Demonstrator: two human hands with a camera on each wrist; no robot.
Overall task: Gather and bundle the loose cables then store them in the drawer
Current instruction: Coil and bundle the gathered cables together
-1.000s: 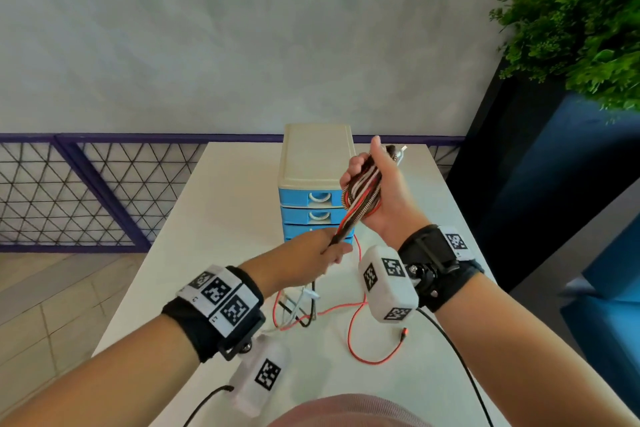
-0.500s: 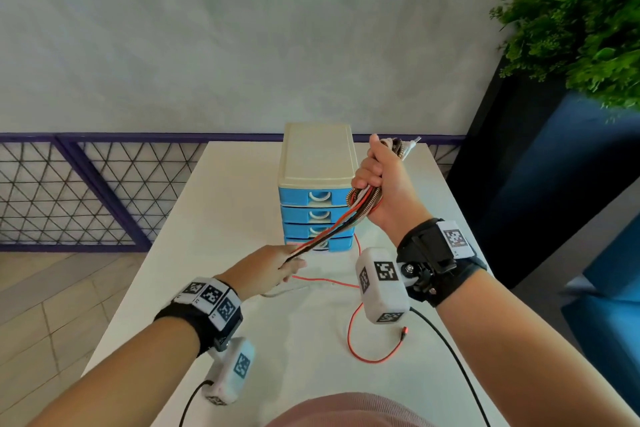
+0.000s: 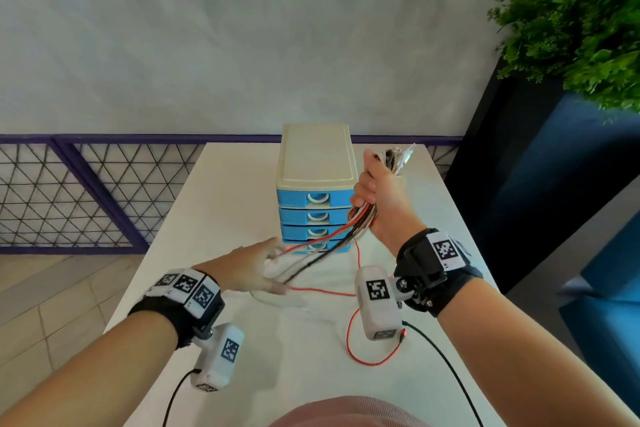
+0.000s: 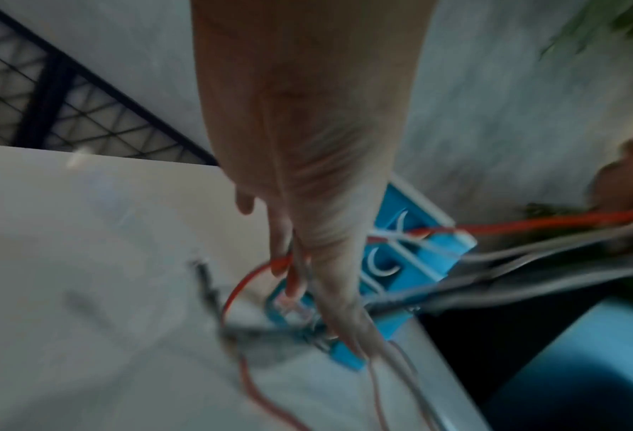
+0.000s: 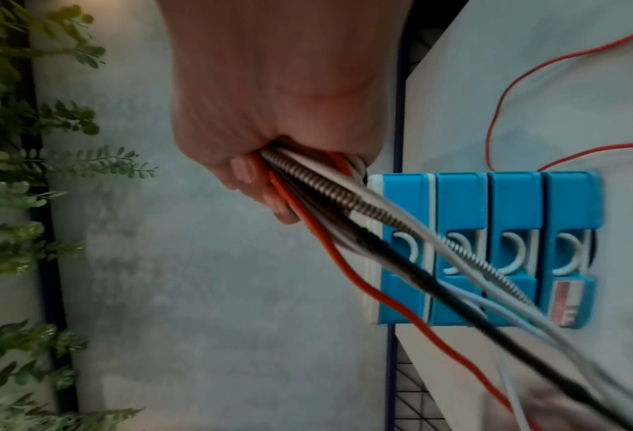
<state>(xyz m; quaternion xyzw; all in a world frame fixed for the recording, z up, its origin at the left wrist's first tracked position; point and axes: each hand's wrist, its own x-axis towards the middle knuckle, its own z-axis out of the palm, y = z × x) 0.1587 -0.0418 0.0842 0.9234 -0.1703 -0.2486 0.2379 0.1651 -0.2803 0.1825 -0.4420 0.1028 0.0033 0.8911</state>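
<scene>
My right hand is raised to the right of the drawer unit and grips a bundle of cables: red, black, white and a metal-coiled one. The plug ends stick out above the fist. In the right wrist view the fingers curl round the bundle. The cables run down-left to my left hand, low over the table. They pass between its thumb and its straight fingers. The blue drawers are closed.
A red cable and a thin white one trail loose on the white table. A dark planter with a green plant stands right of the table. A purple mesh railing runs behind on the left.
My left hand has slid down and left along the cables, away from the right hand, and its fingers have straightened. The right hand still holds the bundle, a little further right.
</scene>
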